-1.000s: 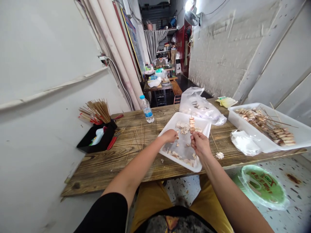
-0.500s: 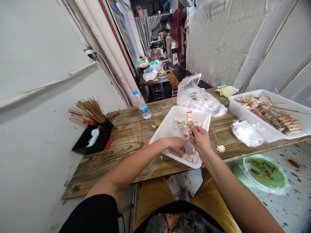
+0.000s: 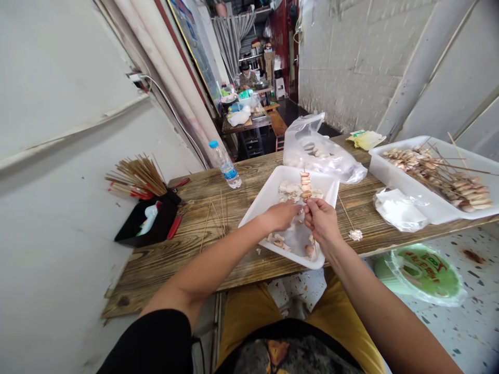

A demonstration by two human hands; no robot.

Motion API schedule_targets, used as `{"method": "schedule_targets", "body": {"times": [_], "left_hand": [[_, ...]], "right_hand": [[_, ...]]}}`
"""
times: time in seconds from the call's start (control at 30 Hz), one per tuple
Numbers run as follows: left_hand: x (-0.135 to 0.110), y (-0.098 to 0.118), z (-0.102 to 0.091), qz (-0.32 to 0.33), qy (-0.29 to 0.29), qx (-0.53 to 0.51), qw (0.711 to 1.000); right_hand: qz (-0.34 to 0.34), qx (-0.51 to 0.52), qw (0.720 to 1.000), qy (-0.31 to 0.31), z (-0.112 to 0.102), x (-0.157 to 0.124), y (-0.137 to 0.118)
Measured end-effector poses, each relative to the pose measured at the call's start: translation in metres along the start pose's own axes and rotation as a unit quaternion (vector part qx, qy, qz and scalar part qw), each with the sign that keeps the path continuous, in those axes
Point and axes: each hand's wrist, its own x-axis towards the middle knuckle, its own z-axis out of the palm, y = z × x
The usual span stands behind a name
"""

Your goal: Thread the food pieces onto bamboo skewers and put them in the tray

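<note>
My right hand [image 3: 321, 219] is closed round a skewer [image 3: 305, 183] that stands nearly upright, with several pale brownish slices, mushroom-like, threaded on its upper part. Close beside it, on the left, my left hand [image 3: 286, 215] reaches over the white tray [image 3: 252, 214]. Its fingers point toward the skewer, but they are blurred and partly hidden, so what they hold does not show. Loose mushroom-like pieces [image 3: 289, 189] lie at the tray's far side, with more pieces [image 3: 279, 241] near its front edge.
Bare sticks [image 3: 210, 221] and a water bottle [image 3: 230, 172] are left of the tray. Behind it sits a plastic bag [image 3: 331, 161]. Rightward are a single skewer [image 3: 346, 215], a white packet [image 3: 399, 208] and a tray [image 3: 429, 210] of filled skewers. A black box [image 3: 136, 228] stands far left.
My left hand has moved forward from the tray's front pieces to beside the skewer. My right hand keeps its grip on the skewer. The view has shifted slightly.
</note>
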Motion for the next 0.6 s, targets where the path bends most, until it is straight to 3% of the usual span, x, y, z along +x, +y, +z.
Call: {"method": "schedule_targets", "body": {"times": [0.07,0.13,0.17,0.23,0.37,0.5,0.6], "left_hand": [[-0.004,0.005,0.002,0.049,-0.158,0.168,0.972],[-0.01,0.006,0.012,0.076,-0.315,0.267,0.908],[-0.014,0.004,0.02,0.081,-0.373,0.286,0.879],[-0.02,-0.002,0.035,0.092,-0.43,0.3,0.847],[-0.025,-0.015,0.046,0.097,-0.414,0.275,0.862],[-0.016,-0.019,0.025,-0.012,-0.39,0.119,0.913],[-0.001,-0.016,0.004,-0.085,-0.244,-0.008,0.966]], "right_hand": [[-0.008,0.007,1.0,0.006,0.0,-0.001,-0.001],[-0.022,0.014,1.0,0.009,0.0,-0.002,-0.001],[-0.028,0.016,0.999,0.007,0.0,-0.002,-0.002],[-0.033,0.02,0.999,0.008,-0.001,-0.002,-0.001],[-0.03,0.026,0.999,0.014,-0.003,0.0,0.001],[-0.033,0.011,0.999,-0.004,-0.005,0.002,0.003],[-0.019,-0.006,1.0,-0.024,-0.005,0.002,0.003]]}}
